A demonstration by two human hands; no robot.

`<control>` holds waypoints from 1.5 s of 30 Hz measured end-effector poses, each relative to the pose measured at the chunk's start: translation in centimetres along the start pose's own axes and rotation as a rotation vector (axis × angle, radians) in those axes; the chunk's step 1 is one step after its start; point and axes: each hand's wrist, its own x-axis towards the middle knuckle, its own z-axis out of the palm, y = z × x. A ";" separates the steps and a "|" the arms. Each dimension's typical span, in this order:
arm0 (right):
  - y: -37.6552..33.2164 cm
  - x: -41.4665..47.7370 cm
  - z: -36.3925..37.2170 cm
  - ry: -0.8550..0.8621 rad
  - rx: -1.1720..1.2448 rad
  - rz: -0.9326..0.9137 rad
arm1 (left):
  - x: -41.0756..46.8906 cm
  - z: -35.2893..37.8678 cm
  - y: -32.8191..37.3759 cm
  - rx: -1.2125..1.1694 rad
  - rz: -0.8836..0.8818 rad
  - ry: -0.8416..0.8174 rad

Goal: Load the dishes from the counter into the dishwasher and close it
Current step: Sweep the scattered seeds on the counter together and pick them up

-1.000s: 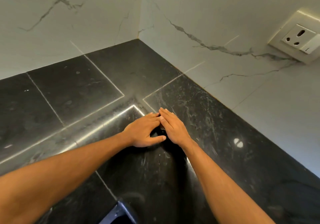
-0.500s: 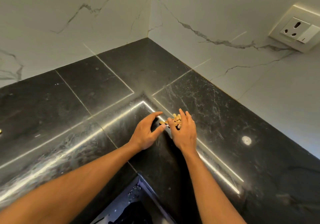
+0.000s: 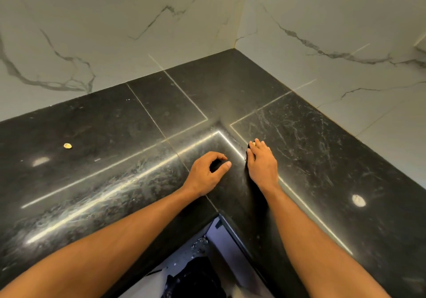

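Observation:
No dish shows on the black stone counter (image 3: 299, 136), which wraps around an inner corner. My left hand (image 3: 207, 173) rests on the counter near that corner, its fingers curled toward the thumb around nothing I can see. My right hand (image 3: 262, 164) lies flat beside it, fingers straight and pressed on the stone. A small yellowish bit (image 3: 253, 143) peeks out at its fingertips. Anything else under the palm is hidden.
Another small yellowish bit (image 3: 67, 145) lies alone on the left stretch of the counter. White marble walls (image 3: 161, 21) close the counter at the back and right. Below the counter's inner corner there is a gap (image 3: 198, 263) with something dark inside.
The pile of yellowish bits seen by my right fingers is now covered by that hand, which has flattened. My left fingers have curled in. The view has shifted left.

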 end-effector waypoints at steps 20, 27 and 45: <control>-2.2 -0.7 2.0 0.079 -0.041 0.104 | -6.3 -26.1 -13.9 0.794 -0.622 0.409; -2.3 -0.8 2.0 0.086 -0.032 0.098 | -3.7 -22.1 -12.6 0.821 -0.422 0.191; -1.8 -0.9 2.1 0.125 0.032 0.093 | 4.0 -12.8 -8.4 0.814 -0.092 -0.137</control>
